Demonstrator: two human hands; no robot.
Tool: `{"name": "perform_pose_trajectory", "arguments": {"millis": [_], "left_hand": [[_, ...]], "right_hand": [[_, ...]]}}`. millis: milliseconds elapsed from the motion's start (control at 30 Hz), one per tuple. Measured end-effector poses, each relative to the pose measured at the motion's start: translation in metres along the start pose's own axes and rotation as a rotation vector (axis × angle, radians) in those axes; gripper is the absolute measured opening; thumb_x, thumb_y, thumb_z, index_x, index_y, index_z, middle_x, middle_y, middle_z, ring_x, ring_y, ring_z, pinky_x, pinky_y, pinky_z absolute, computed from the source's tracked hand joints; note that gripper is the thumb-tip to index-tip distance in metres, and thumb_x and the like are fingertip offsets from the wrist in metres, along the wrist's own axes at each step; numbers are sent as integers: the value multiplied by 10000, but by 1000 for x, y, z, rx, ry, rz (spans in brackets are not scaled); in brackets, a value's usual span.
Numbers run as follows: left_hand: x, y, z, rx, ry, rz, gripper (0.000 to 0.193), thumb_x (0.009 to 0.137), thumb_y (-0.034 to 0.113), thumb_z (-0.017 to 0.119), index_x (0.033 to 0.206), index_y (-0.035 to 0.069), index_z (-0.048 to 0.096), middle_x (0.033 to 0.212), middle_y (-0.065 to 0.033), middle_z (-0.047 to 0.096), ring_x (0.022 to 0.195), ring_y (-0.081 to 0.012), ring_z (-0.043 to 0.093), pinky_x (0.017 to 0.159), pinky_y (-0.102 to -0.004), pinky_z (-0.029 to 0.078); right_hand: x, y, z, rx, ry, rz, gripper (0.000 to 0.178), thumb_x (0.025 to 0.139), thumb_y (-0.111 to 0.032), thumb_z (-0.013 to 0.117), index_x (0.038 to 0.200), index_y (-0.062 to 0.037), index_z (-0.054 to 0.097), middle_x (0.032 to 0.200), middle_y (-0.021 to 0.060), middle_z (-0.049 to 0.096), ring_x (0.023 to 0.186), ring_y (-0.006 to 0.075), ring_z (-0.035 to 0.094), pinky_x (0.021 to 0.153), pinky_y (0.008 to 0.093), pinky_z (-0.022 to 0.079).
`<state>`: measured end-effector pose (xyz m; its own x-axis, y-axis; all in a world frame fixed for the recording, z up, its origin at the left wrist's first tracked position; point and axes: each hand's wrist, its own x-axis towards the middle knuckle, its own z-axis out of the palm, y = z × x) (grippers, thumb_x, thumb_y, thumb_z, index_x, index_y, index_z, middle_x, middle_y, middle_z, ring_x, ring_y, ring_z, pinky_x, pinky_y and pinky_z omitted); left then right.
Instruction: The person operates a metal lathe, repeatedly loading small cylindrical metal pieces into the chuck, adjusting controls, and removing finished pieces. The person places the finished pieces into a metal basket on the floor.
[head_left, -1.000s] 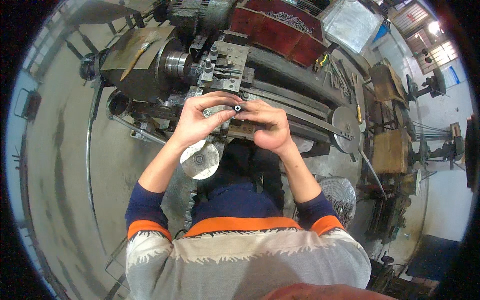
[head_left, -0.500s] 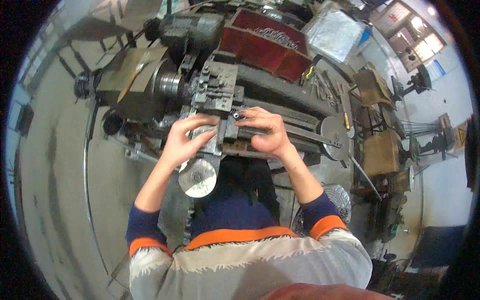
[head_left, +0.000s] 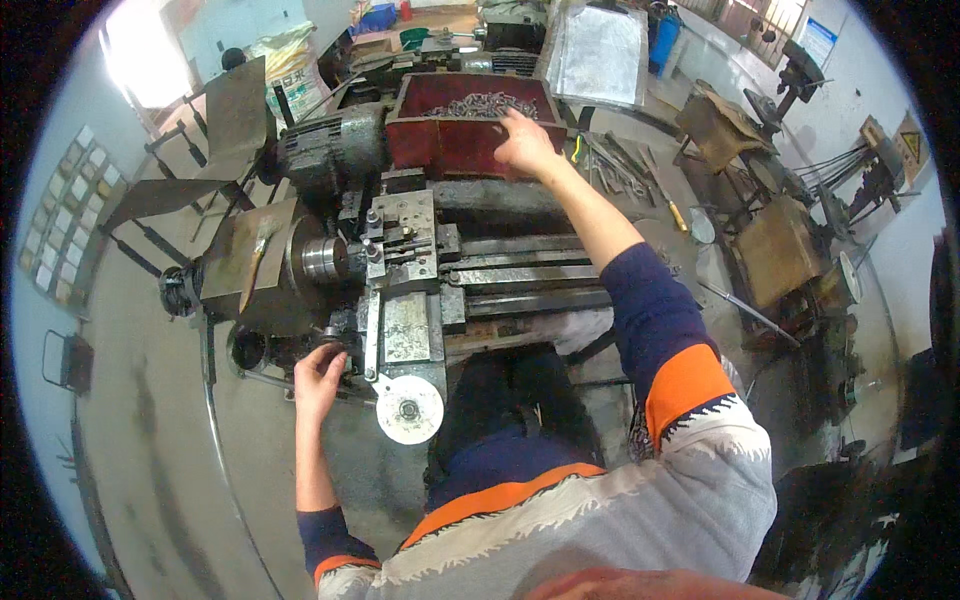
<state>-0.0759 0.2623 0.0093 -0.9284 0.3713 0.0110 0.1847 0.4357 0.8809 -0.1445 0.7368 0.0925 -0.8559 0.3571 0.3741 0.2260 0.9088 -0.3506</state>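
Observation:
My right hand (head_left: 525, 145) reaches over the near rim of a dark red bin (head_left: 445, 145). Its index finger points toward the pile of small metal parts (head_left: 480, 104) inside, with the thumb apart from it; nothing shows between them. Down at the front left of a metal lathe, my left hand (head_left: 316, 380) has thumb and fingers closed around a dark lever knob (head_left: 332, 335), mostly covered by the fingertips. Between the hands lie the lathe's tool post (head_left: 402, 235), its cylindrical chuck (head_left: 325, 260) and a round white handwheel (head_left: 410, 409).
A brush (head_left: 258, 262) rests on the headstock cover. Behind it is a motor (head_left: 333, 148). Hand tools, among them a file with a yellow handle (head_left: 679, 216), lie right of the bin. A silvery sheet-covered board (head_left: 598, 55) stands at the back, with other machines along the right wall.
My right hand has gone from the tool post, where it held a small tubular metal part, up to the bin. My left hand has moved down and left to the lever. The view has shifted.

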Motion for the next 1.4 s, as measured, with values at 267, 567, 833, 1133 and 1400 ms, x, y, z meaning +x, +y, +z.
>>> {"name": "perform_pose_trajectory", "arguments": {"millis": [267, 567, 833, 1133, 1400], "left_hand": [[13, -76, 13, 274, 72, 88, 262, 786, 143, 624, 961, -52, 617, 882, -178, 652, 810, -241, 645, 727, -307, 480], [18, -51, 22, 354, 103, 21, 273, 782, 198, 630, 956, -13, 635, 827, -156, 660, 741, -228, 651, 689, -309, 484], [17, -40, 23, 401, 134, -42, 270, 783, 221, 637, 934, -3, 641, 819, -150, 659, 734, -241, 653, 679, -316, 487], [11, -36, 25, 530, 183, -13, 281, 768, 234, 634, 939, 11, 647, 780, -160, 651, 739, -281, 646, 657, -340, 486], [21, -51, 23, 440, 138, 17, 256, 798, 198, 606, 945, -9, 635, 819, -158, 657, 774, -263, 645, 699, -333, 479]], "right_hand": [[-53, 42, 20, -33, -144, -9, 546, 550, -235, 623, 1070, -71, 619, 1281, 135, 467, 1120, 302, 491, 947, 356, 398], [-49, 115, 62, -171, -356, 63, 394, 558, -240, 611, 918, -97, 684, 1102, 141, 582, 997, 307, 561, 859, 370, 452], [-29, 76, 102, -140, -491, -18, 310, 576, -180, 598, 849, -52, 670, 1100, 196, 551, 997, 337, 547, 865, 379, 441], [-17, 53, 52, -101, -187, -298, 314, 543, -175, 635, 808, -9, 660, 958, 149, 597, 913, 309, 580, 810, 364, 473], [13, 15, -26, 260, 197, -281, 607, 577, -197, 664, 1169, -121, 553, 1363, 260, 294, 1225, 360, 376, 980, 363, 382]]}}
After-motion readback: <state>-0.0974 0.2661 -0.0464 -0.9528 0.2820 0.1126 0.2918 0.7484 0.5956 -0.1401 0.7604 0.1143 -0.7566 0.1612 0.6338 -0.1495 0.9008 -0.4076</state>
